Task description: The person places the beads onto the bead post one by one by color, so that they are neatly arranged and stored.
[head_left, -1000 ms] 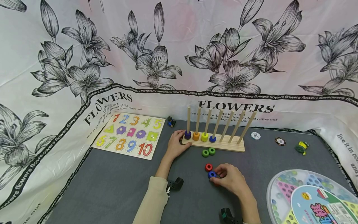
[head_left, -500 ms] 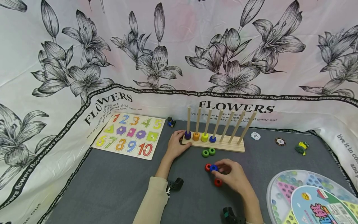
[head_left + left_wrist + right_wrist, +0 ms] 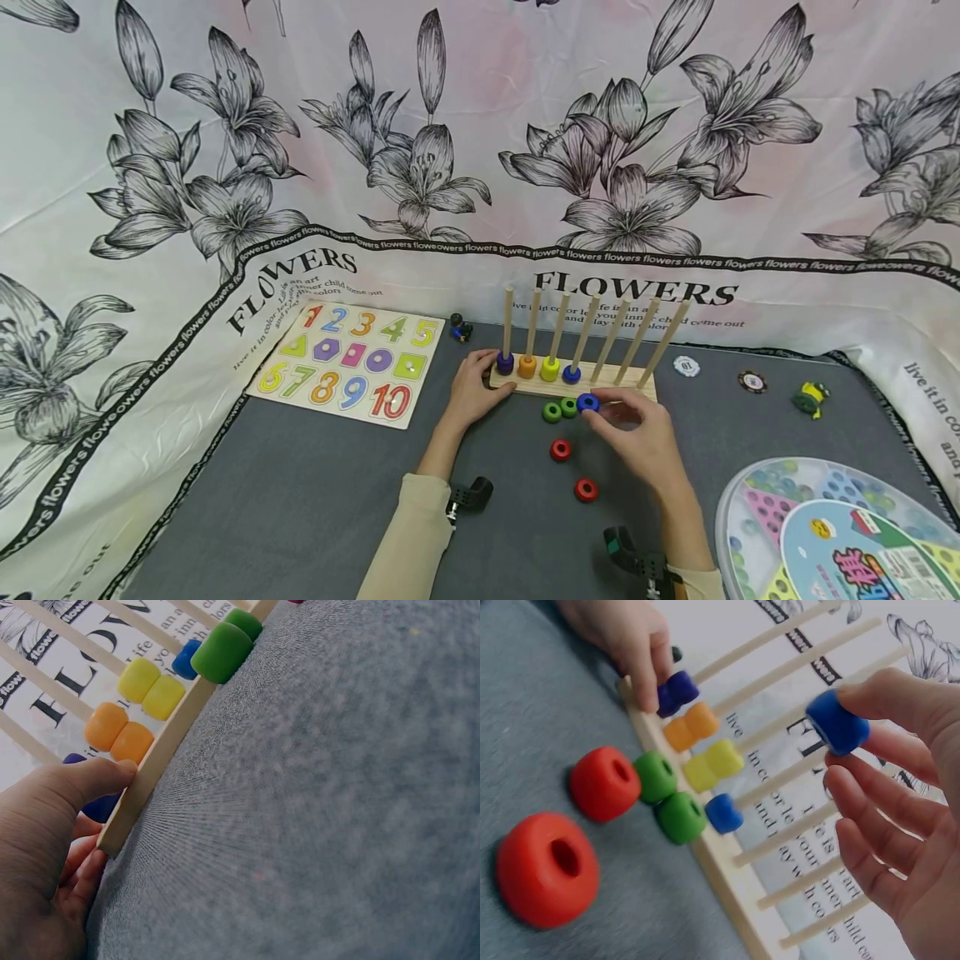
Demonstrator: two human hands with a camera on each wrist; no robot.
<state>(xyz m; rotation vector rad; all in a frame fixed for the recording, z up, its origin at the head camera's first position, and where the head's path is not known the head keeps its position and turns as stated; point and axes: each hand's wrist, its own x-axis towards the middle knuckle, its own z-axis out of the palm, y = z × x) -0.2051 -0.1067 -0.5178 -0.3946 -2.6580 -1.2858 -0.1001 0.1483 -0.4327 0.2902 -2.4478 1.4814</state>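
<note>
My left hand (image 3: 472,393) grips the left end of a wooden peg stand (image 3: 540,388), thumb along its front edge. Purple beads (image 3: 678,693), orange beads (image 3: 691,726) and yellow beads (image 3: 713,764) sit on the first three pegs. A single blue bead (image 3: 572,375) is on the fourth; the three pegs at the right end are bare. Between thumb and fingers, my right hand (image 3: 637,433) pinches another blue bead (image 3: 838,724), held up just in front of the stand. Two green beads (image 3: 552,412) lie against its front, and two red beads (image 3: 560,450) lie nearer me.
Left of the stand is a number puzzle board (image 3: 348,362), with a small figurine (image 3: 461,327) behind. Two poker chips (image 3: 752,381) and a green-yellow toy (image 3: 811,399) are to the right. A round, clear-lidded game box (image 3: 757,492) fills the near right corner.
My right hand has lifted the blue bead from beside the red beads and carried it forward to the stand, uncovering the nearer red bead. My left hand has stayed in place.
</note>
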